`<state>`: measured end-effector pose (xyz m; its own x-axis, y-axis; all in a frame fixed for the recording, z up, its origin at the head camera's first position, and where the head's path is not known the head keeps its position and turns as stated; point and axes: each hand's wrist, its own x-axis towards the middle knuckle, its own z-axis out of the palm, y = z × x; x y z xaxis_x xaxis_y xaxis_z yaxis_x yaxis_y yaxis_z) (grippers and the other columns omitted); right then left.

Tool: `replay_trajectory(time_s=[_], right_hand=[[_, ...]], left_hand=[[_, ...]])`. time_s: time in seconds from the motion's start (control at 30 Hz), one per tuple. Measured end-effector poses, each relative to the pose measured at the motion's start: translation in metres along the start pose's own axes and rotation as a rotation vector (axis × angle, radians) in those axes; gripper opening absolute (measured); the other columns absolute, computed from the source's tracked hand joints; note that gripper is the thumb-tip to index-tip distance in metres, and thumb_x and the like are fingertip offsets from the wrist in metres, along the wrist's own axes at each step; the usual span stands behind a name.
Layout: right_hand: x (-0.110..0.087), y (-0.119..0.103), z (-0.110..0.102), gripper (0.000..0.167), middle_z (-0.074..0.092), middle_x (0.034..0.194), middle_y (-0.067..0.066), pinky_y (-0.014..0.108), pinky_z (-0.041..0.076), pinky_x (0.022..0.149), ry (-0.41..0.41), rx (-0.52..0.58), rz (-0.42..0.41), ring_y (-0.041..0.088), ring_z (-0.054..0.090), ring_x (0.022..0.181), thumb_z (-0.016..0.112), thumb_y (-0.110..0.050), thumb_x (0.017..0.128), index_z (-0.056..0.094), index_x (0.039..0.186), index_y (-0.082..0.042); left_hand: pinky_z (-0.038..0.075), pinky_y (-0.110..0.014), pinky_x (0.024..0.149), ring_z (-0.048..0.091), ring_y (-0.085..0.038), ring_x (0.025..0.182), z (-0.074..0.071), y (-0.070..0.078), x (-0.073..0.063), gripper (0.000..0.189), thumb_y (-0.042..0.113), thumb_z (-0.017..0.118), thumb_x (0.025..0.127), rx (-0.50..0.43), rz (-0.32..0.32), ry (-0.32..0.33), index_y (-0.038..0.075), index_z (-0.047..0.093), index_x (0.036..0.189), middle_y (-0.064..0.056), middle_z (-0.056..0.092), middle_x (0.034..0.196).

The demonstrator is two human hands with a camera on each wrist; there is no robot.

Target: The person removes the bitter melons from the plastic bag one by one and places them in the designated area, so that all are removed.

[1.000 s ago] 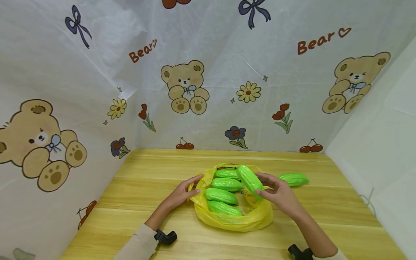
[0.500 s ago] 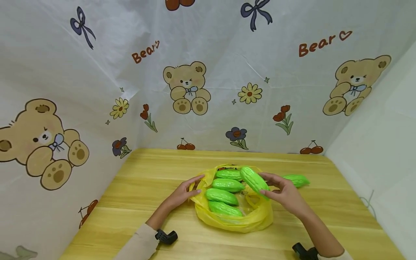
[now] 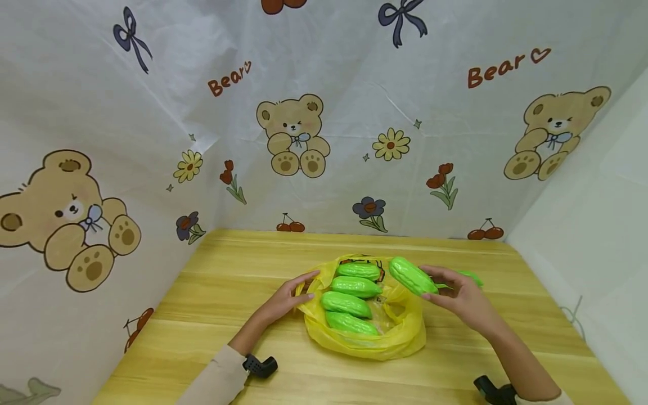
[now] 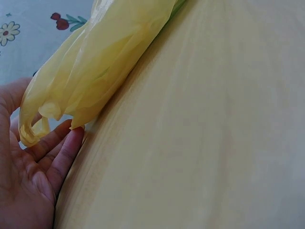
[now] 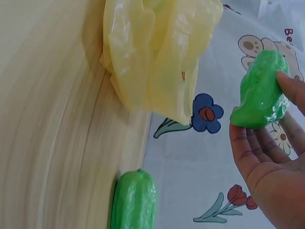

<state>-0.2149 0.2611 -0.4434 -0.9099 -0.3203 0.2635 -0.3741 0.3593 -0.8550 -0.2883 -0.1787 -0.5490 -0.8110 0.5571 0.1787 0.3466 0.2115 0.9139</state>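
A yellow plastic bag (image 3: 364, 350) sits open on the table, with several bright green bitter melons (image 3: 356, 287) lying side by side in its left half. At the bag's left rim, my left hand (image 3: 282, 299) holds the plastic between thumb and fingers; in the left wrist view the bag's handle (image 4: 45, 121) hangs by the fingertips. My right hand (image 3: 463, 297) grips another bitter melon (image 3: 411, 275) between thumb and fingers, tilted and raised over the bag's right rim. In the right wrist view this melon (image 5: 262, 90) is well off the table, apart from the bag.
One more bitter melon (image 5: 135, 202) lies on the wooden table (image 3: 243, 264) right of the bag, partly hidden behind my right hand in the head view. A white bear-patterned sheet (image 3: 344, 191) stands along the back and left of the table. A white wall (image 3: 587, 214) bounds the right side.
My right hand has moved right with the bitter melon, from over the bag's opening to its right rim. My left hand has stayed at the bag's left rim.
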Motion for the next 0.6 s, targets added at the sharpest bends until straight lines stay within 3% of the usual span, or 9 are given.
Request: replay_trajectory(time_s=[0.3, 0.6], right_hand=[[-0.011, 0.005, -0.019, 0.050, 0.065, 0.122, 0.017, 0.027, 0.057, 0.079, 0.030, -0.086, 0.007, 0.014, 0.066, 0.098, 0.076, -0.012, 0.092, 0.060, 0.138, -0.003], [-0.021, 0.008, -0.037, 0.051, 0.066, 0.123, 0.015, 0.026, 0.057, 0.077, 0.062, -0.166, 0.053, 0.011, 0.067, 0.097, 0.077, -0.014, 0.092, 0.060, 0.138, -0.001]], left_hand=[[0.025, -0.055, 0.116, 0.039, -0.024, 0.138, 0.000, 0.001, 0.000, 0.058, 0.024, 0.061, 0.104, 0.000, -0.019, -0.003, 0.020, 0.040, 0.158, 0.001, 0.036, 0.162], [0.029, -0.053, 0.113, 0.042, -0.022, 0.133, 0.000, 0.000, 0.000, 0.059, 0.025, 0.060, 0.104, 0.017, -0.005, 0.000, 0.018, 0.039, 0.158, -0.004, 0.036, 0.162]])
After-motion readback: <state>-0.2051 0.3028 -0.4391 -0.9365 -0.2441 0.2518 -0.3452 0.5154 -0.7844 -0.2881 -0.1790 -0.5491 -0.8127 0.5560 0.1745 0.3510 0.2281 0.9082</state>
